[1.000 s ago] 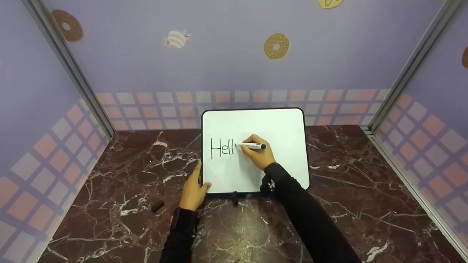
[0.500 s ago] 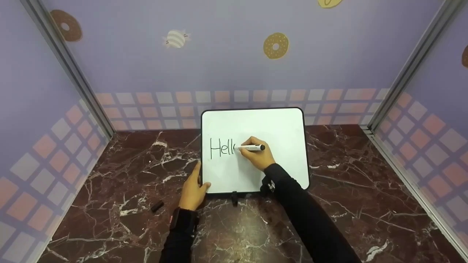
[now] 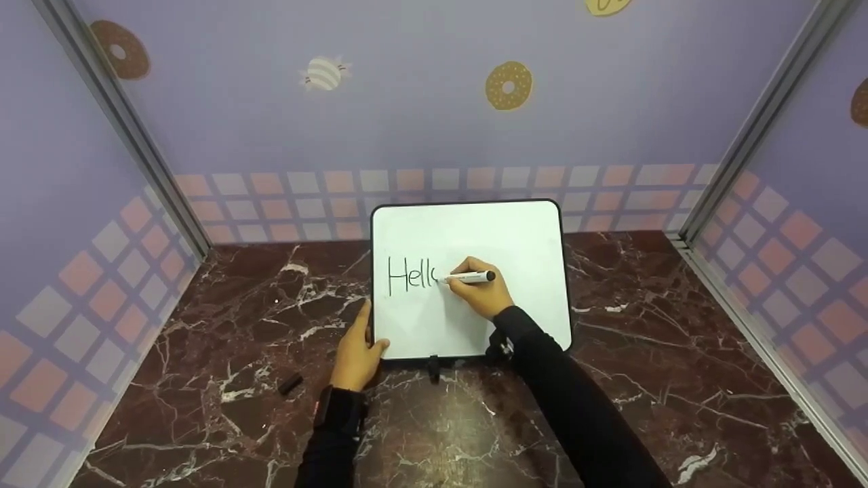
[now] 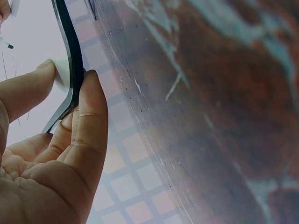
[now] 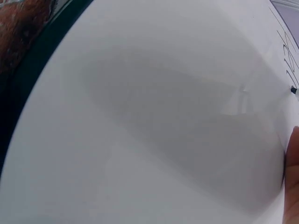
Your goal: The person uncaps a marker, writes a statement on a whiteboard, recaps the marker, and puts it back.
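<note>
A whiteboard (image 3: 407, 325) with a black frame leans back on the marble-patterned table. Black handwriting (image 3: 409, 275) on its left half reads "Hell" plus part of a round letter. My right hand (image 3: 483, 288) pinches a white marker (image 3: 471, 277) with a black end, its tip right at that last letter. In the right wrist view the black marker tip (image 5: 293, 89) shows at the right edge beside the strokes. My left hand (image 3: 357, 352) grips the board's lower left edge, thumb on the front; the left wrist view shows its fingers (image 4: 91, 126) behind the black frame (image 4: 74, 60).
A small black marker cap (image 3: 291, 384) lies on the table (image 3: 224, 420) left of my left wrist. A black clip-like foot (image 3: 435, 369) sticks out under the board's bottom edge. Behind stands a purple wall (image 3: 420, 122) with a checked border; side walls close in left and right.
The marker tip has traced a curved stroke after the second "l" and moved slightly down and right. My left hand keeps its hold on the board's edge.
</note>
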Tool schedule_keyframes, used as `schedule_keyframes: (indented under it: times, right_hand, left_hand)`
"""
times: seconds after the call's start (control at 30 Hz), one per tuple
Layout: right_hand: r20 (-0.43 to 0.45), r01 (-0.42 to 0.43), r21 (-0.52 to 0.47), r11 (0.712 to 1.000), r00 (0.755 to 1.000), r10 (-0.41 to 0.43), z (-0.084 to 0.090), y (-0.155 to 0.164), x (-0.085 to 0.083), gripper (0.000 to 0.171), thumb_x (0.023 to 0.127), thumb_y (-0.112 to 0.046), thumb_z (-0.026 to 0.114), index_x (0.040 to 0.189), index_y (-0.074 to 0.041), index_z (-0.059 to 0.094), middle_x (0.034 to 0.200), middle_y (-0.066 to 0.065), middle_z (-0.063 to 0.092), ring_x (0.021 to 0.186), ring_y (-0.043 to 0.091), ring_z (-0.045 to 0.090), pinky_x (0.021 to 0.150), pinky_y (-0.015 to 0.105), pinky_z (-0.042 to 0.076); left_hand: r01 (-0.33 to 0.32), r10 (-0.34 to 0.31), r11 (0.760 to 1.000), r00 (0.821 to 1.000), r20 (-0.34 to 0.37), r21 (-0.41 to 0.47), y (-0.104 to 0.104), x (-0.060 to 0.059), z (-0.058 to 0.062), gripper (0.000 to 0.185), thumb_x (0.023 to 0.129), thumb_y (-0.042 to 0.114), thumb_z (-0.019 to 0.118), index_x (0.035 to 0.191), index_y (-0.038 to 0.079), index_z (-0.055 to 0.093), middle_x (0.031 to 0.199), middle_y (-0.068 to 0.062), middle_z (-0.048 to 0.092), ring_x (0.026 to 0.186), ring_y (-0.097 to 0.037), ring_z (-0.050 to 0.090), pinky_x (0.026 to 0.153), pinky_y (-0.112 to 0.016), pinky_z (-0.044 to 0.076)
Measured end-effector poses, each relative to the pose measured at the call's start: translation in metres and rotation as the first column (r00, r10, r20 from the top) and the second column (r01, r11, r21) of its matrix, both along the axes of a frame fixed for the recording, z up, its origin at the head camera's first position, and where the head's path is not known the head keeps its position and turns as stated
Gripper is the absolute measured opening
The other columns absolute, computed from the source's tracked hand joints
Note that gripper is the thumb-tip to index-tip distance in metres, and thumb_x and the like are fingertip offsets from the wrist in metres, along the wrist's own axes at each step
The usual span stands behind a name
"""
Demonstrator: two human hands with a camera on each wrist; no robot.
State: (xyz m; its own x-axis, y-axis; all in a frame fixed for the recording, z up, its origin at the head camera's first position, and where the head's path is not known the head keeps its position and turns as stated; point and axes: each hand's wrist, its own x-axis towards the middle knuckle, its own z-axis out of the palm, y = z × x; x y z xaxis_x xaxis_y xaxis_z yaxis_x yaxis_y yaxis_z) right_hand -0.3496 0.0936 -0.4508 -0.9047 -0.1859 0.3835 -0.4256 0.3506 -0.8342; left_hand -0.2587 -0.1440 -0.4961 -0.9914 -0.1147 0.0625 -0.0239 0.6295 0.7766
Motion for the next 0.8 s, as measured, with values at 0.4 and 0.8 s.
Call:
schedule_keyframes:
  times: [0.4,0.8]
  right_hand:
    - [0.028,0.019,-0.007,1.000,0.999,-0.019,0.0002,0.0026,0.0007,0.006,0.086,-0.011,0.069,0.087,-0.005,0.068,0.083,0.009,0.069,0.065,0.012,0.054,0.059,0.023,0.045]
    - [0.049,0.083,-0.036,0.996,0.996,-0.081,-0.0005,0.0011,-0.0022,0.006,0.084,-0.013,0.069,0.085,-0.007,0.067,0.078,0.004,0.068,0.066,0.012,0.054,0.059,0.024,0.045]
  left_hand:
    - [0.016,-0.016,1.000,1.000,-0.027,0.012,-0.0009,0.0020,-0.0016,0.079,0.092,0.009,0.067,0.157,0.013,0.022,0.105,-0.019,0.060,0.088,-0.028,0.055,0.084,-0.044,0.047]
    - [0.008,-0.008,1.000,1.000,-0.021,0.009,0.0014,0.0011,-0.0005,0.079,0.091,0.007,0.066,0.157,0.012,0.023,0.143,-0.028,0.047,0.129,-0.044,0.049,0.109,-0.057,0.039]
